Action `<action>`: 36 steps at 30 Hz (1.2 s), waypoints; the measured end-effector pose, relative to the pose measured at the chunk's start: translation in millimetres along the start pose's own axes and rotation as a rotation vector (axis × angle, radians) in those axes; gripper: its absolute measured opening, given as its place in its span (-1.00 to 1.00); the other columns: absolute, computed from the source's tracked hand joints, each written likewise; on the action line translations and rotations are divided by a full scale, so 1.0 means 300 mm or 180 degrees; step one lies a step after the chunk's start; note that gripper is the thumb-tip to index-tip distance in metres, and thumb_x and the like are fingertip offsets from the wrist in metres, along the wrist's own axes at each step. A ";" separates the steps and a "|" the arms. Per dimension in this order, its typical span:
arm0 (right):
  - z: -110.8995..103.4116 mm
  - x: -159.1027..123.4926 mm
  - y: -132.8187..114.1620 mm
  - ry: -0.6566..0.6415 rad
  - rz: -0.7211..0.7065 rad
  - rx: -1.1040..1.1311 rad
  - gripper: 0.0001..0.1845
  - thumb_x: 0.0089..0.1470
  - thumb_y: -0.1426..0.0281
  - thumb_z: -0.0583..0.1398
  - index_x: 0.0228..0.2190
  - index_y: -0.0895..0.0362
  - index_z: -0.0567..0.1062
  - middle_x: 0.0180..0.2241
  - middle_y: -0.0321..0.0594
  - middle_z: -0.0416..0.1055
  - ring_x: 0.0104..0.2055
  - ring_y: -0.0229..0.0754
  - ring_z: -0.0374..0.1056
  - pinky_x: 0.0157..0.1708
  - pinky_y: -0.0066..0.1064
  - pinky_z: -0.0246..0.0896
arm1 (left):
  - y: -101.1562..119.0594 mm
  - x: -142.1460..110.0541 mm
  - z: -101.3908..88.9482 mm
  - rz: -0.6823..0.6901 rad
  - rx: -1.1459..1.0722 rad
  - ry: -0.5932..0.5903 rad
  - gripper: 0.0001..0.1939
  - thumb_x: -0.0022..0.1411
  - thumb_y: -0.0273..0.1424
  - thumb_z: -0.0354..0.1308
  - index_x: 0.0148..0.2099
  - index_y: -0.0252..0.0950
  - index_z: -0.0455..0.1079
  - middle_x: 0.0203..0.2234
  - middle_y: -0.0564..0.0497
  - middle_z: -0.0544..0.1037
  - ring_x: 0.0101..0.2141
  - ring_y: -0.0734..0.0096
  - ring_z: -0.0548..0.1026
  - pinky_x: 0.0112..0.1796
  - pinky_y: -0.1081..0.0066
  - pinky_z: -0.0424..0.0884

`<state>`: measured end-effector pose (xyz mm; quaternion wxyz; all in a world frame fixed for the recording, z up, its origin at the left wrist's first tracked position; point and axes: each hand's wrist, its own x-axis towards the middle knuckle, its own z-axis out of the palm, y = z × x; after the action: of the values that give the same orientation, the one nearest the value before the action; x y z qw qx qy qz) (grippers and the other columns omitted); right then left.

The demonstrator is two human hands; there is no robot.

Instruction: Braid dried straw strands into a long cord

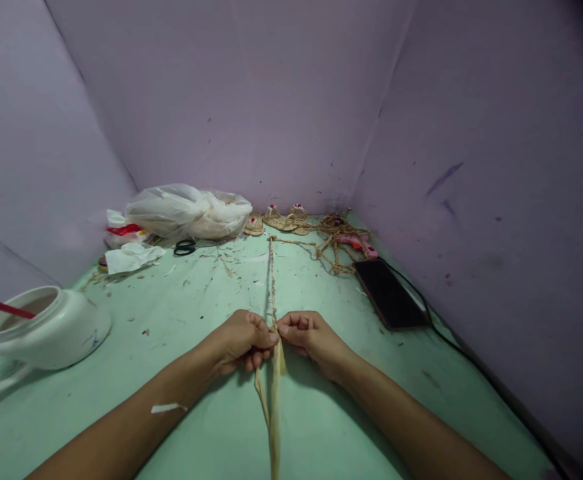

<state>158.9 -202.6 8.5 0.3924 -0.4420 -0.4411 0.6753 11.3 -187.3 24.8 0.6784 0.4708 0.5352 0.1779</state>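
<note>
A thin braid of dried plant fibre [272,273] runs away from me along the green tabletop, and its loose flat strands [275,413] trail toward my body. My left hand [249,340] pinches the strands at the lower end of the braid, its thumb on top. From the other side my right hand [309,335] is closed on the fibre at the same spot, thumb against fingertips. One strand hangs below the left fingers. At its far end the braid bends right and leads toward a tangle of braided cord [336,247].
A white pot [71,330] with a red stick in it stands left. Behind are black-handled scissors [185,248], crumpled white paper [134,258], a plastic bag [186,212] and small woven pieces [284,220]. Right lies a phone [390,293] beside a black cable [464,357]. Walls enclose the table.
</note>
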 end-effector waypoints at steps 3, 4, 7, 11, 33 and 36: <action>0.005 0.000 -0.002 0.0058 0.0102 0.0017 -0.79 -0.29 0.35 0.24 -0.65 0.24 0.35 -0.74 -0.37 0.21 -0.71 -0.47 -0.03 -0.68 -0.54 -0.28 | 0.002 -0.005 0.004 0.0029 0.0181 0.0139 -0.83 -0.16 -0.43 0.12 -0.63 -0.33 0.16 -0.87 0.17 0.22 -0.85 0.68 0.09 -0.83 0.62 -0.05; 0.007 0.000 -0.004 0.0092 0.0138 -0.0003 -0.80 -0.30 0.37 0.24 -0.65 0.24 0.35 -0.73 -0.35 0.25 -0.70 -0.47 -0.01 -0.68 -0.54 -0.26 | 0.005 -0.007 0.008 0.0039 0.0241 0.0183 -0.84 -0.16 -0.44 0.11 -0.62 -0.32 0.16 -0.88 0.19 0.21 -0.86 0.69 0.07 -0.83 0.63 -0.07; 0.011 0.001 -0.011 0.0147 0.0194 -0.0047 -0.82 -0.31 0.41 0.25 -0.66 0.24 0.35 -0.73 -0.34 0.28 -0.71 -0.48 0.00 -0.68 -0.54 -0.23 | 0.016 -0.014 0.018 0.0081 0.0395 0.0268 -0.87 -0.16 -0.48 0.09 -0.60 -0.30 0.15 -0.88 0.21 0.21 -0.87 0.67 0.06 -0.84 0.63 -0.13; 0.009 0.002 -0.015 0.0071 0.0164 0.0013 -0.80 -0.31 0.38 0.27 -0.66 0.24 0.35 -0.69 -0.30 0.34 -0.68 -0.45 0.10 -0.66 -0.55 -0.15 | 0.028 -0.022 0.019 0.0081 0.0481 0.0219 -0.88 -0.14 -0.47 0.08 -0.58 -0.29 0.15 -0.89 0.20 0.21 -0.88 0.66 0.04 -0.84 0.62 -0.14; -0.009 -0.009 -0.022 -0.0201 -0.0233 -0.0524 -0.83 -0.26 0.41 0.22 -0.54 0.21 0.35 -0.65 -0.32 0.33 -0.60 -0.39 0.17 -0.55 -0.52 0.00 | 0.018 -0.023 -0.009 0.0283 0.0215 -0.0128 -0.73 -0.13 -0.24 0.13 -0.56 -0.40 0.34 -0.85 0.21 0.07 -0.84 0.71 -0.03 -0.80 0.56 -0.23; -0.008 -0.013 -0.025 -0.0176 -0.0257 -0.0589 -0.85 -0.26 0.43 0.20 -0.54 0.21 0.34 -0.64 -0.31 0.33 -0.61 -0.39 0.16 -0.57 -0.53 -0.01 | 0.022 -0.023 -0.004 0.0261 0.0261 -0.0078 -0.74 -0.13 -0.25 0.11 -0.56 -0.39 0.34 -0.86 0.22 0.03 -0.83 0.70 -0.06 -0.78 0.55 -0.24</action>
<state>163.4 -203.2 16.1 0.3644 -0.4394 -0.5297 0.6274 9.5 -188.7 34.3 0.6573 0.5219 0.5139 0.1777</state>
